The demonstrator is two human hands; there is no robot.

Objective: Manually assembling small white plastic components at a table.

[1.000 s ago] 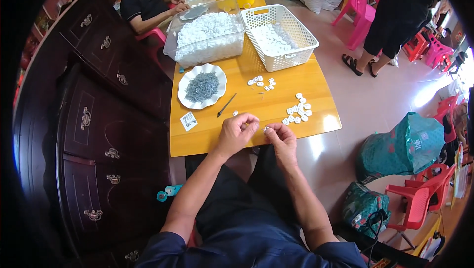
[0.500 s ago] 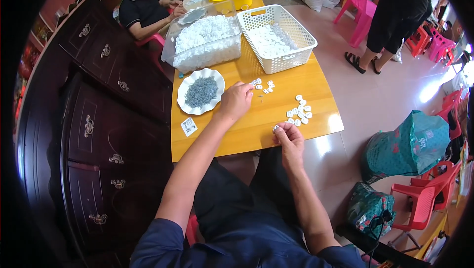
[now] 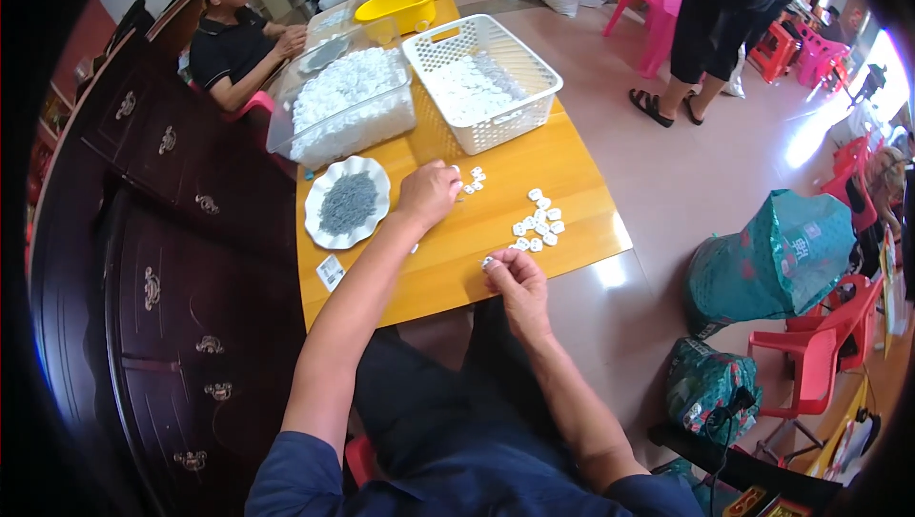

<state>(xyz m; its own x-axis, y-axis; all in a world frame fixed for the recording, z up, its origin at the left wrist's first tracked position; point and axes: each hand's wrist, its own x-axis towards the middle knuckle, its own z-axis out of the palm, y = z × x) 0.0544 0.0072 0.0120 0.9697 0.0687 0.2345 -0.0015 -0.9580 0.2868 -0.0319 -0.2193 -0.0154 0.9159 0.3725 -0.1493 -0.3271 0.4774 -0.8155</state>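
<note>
In the head view, the likeliest slip seems to be at the right hand: it pinches a small white piece close to the near edge of the tabletop, so a loosened pinch could drop it into the lap or onto the floor. The left forearm passes just right of the plate; a swing to the left might catch the rim and scatter the grey bits. Reaching carelessly among the far pieces could also push them about.

The right fingers are pressed together, thumb against forefinger, with the piece at their tips, left of the near pieces. The left hand is farther off, palm down, fingertips beside the far pieces, short of the basket. Its fingers look bent; whether they pinch a piece, I cannot tell.
</note>
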